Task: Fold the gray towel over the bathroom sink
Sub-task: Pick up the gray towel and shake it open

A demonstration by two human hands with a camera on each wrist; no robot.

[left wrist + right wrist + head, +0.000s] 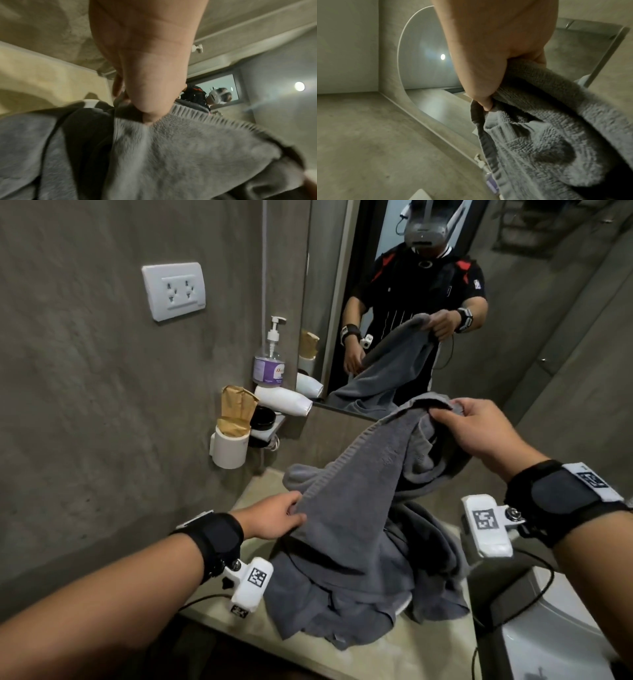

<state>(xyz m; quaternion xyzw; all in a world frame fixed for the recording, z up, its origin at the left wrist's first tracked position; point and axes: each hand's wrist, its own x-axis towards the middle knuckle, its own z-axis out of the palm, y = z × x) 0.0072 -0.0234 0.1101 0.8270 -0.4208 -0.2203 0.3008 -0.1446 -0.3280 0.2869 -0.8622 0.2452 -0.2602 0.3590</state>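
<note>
The main risk, as we judge it, is that we pull on the wrong points. Our left hand point(275, 517) pinches the ribbed border of the towel point(356, 529) low down, and our right hand point(479, 429) grips a bunched corner higher up, near the mirror point(394, 302). We cannot tell whether these two grips sit on the same edge; if they do not, spreading the hands would twist the cloth instead of opening it flat. The right grip holds a thick wad, as the right wrist view shows, so a layer could slip out when we tug. The lower half lies crumpled on the desk point(342, 655) and hangs near its front edge; a hard lift could drag it off, or sweep it toward the soap bottle point(270, 357) and the white cup point(227, 448) on the left. A black cable from the wrist rig runs close by the folds and could snag.

The towel is dark gray terry, thick and soft, with a ribbed band along one edge. It stretches in a slack diagonal between our hands, unfolded and heavily creased, and covers the sink almost wholly.
</note>
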